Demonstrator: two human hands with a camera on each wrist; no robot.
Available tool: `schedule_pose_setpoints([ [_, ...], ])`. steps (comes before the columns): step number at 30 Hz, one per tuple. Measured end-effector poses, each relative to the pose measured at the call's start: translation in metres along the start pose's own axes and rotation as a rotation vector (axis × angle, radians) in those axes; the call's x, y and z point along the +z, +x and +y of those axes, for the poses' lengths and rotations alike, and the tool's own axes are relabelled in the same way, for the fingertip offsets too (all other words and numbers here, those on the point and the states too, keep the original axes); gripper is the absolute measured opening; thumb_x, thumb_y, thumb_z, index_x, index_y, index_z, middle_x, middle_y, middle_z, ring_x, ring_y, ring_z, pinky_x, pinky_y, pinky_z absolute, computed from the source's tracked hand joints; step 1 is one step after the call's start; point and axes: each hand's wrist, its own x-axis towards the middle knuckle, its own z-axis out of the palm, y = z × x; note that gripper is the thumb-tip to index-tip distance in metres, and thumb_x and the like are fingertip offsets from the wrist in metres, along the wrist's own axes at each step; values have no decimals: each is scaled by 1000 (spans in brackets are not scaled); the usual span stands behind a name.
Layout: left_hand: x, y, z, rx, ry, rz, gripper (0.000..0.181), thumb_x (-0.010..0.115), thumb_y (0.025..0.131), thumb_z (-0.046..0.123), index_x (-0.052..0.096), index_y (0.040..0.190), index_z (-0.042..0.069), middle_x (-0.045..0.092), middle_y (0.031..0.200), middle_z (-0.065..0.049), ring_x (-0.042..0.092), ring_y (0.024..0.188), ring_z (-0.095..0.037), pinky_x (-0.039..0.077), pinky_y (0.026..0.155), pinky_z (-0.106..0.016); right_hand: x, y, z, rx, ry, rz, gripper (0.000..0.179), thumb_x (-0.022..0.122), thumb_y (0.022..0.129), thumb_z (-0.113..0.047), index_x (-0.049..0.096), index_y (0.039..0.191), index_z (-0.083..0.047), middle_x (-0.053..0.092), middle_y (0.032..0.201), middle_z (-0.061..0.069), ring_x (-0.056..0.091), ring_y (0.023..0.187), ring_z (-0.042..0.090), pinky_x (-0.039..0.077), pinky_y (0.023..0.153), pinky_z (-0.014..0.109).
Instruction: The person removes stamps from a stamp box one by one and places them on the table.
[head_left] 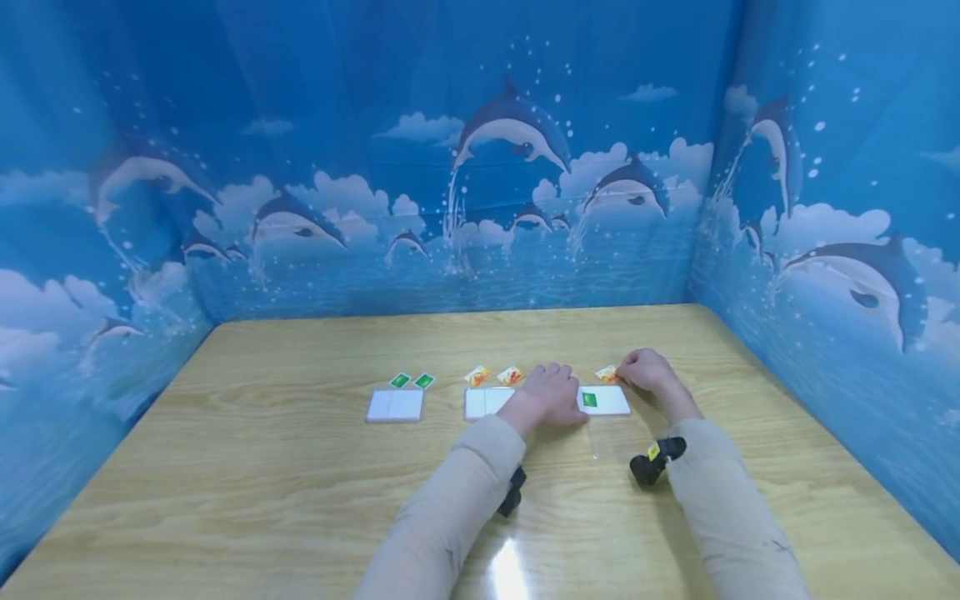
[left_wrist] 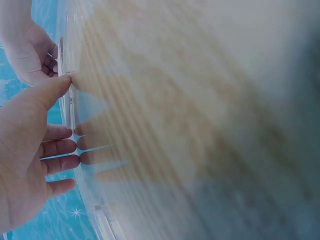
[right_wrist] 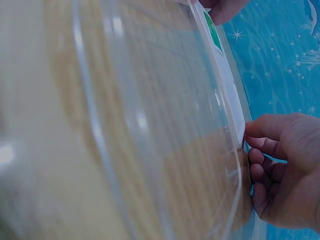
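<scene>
My right hand [head_left: 648, 371] pinches the edge of a small orange-and-white card [head_left: 607, 374] between thumb and forefinger, its other fingers curled. In front of that card lies a white rectangular board [head_left: 613, 401] with a small green card [head_left: 589, 400] on it. My left hand [head_left: 553, 396] rests at this board's left end, thumb at its near edge; in the left wrist view its fingers [left_wrist: 57, 147] are fairly straight and spread. Part of a second white board [head_left: 482, 403] is hidden by the left hand. Two more orange cards, one a red-and-orange card [head_left: 510, 376], lie behind it.
A third white board [head_left: 394, 406] lies farther left, with two green cards [head_left: 424, 381] behind it. A clear plastic sheet [head_left: 611, 440] seems to lie in front of the right board. Dolphin-printed curtains [head_left: 465, 167] stand around the wooden table [head_left: 247, 467].
</scene>
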Motion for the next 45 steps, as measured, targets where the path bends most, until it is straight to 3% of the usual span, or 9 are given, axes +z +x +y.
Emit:
schedule_pose_setpoints([
  [12,4,2,-1,-10,-7,-3,61,46,88,59,52,127,13,47,131,-3,41,122,-19,29,104,-35,-1,-4,1,14,61,-31,26,53,89,-16,57,106,4,54,89,12,49,75,21,41,62,29],
  [20,2,1,1,5,-5,0,58,46,88,58,54,124,14,48,128,-3,42,119,-18,31,103,-35,-10,-13,2,-57,70,-37,33,53,90,-16,55,112,9,54,105,21,49,96,31,41,80,39],
  [28,2,3,2,2,-4,-8,60,45,88,59,52,127,14,46,131,-2,41,120,-18,29,104,-34,-16,-19,2,-114,25,-59,39,53,93,-21,54,117,9,54,111,23,49,96,31,43,79,39],
  [35,2,3,1,-6,-4,-15,61,45,88,59,51,129,14,46,132,-2,40,122,-18,28,105,-35,-17,-22,2,-119,85,-87,39,53,94,-26,54,122,2,55,113,17,48,92,25,42,74,33],
  [45,0,2,-1,-16,-19,-10,61,47,87,59,52,128,14,47,131,-3,42,120,-19,29,104,-36,-11,-24,-14,-316,27,-112,42,61,89,-26,57,117,4,59,106,18,54,94,28,46,76,34],
])
